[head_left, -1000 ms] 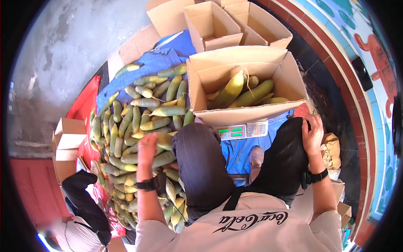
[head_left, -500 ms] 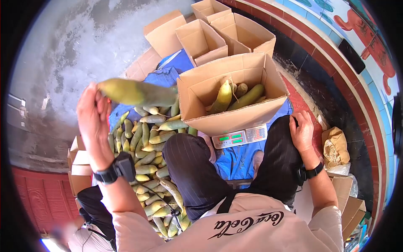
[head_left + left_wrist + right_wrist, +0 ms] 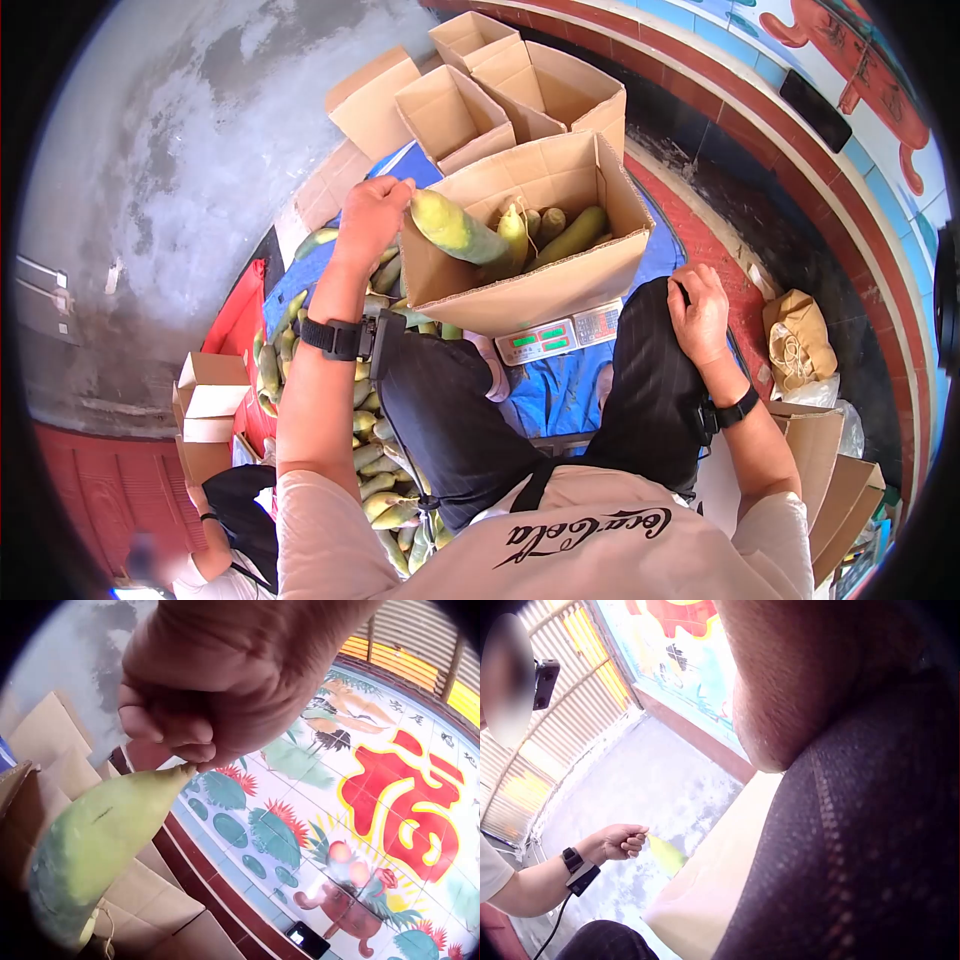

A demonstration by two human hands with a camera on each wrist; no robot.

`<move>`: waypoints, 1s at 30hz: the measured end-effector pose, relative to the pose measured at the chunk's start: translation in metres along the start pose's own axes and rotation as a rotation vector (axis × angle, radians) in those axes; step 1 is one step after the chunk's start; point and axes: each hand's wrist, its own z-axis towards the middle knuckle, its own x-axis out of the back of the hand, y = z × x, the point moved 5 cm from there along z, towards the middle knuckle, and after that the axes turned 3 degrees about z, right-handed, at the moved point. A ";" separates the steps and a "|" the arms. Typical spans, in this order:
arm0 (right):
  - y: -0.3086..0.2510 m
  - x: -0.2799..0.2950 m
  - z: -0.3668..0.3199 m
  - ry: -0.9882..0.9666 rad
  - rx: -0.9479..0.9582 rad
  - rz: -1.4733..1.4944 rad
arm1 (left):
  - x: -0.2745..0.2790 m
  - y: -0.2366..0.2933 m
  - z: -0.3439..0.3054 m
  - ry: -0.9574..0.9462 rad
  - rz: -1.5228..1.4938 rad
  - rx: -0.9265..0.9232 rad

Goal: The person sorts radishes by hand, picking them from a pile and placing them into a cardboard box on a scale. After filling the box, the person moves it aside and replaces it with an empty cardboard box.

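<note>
My left hand (image 3: 373, 222) pinches a large green radish (image 3: 455, 230) by its pale, narrow tip. In the left wrist view the fingertips are curled in at that tip (image 3: 184, 771), and the thick darker end hangs down and away. The radish slants into the left side of an open cardboard box (image 3: 540, 292), where several other green radishes (image 3: 580, 238) lie. That box stands on a digital scale (image 3: 540, 342) with lit green displays. On the right knee rests my right hand (image 3: 700, 312), fingers loosely bent and holding nothing.
A heap of green radishes (image 3: 378, 462) lies on a blue tarp (image 3: 560, 395) to the left. Several open cardboard boxes (image 3: 455, 110) stand behind the scale. At the right is a brown paper bag (image 3: 800, 335). Another person (image 3: 235, 530) sits at the lower left.
My left hand has lifted the radish from the heap, raised it to the left, then swung it right and down into the box. The right hand stays on the knee.
</note>
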 end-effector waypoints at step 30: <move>-0.007 -0.008 0.004 -0.051 0.048 -0.028 | -0.001 -0.021 -0.030 -0.382 -0.123 -0.129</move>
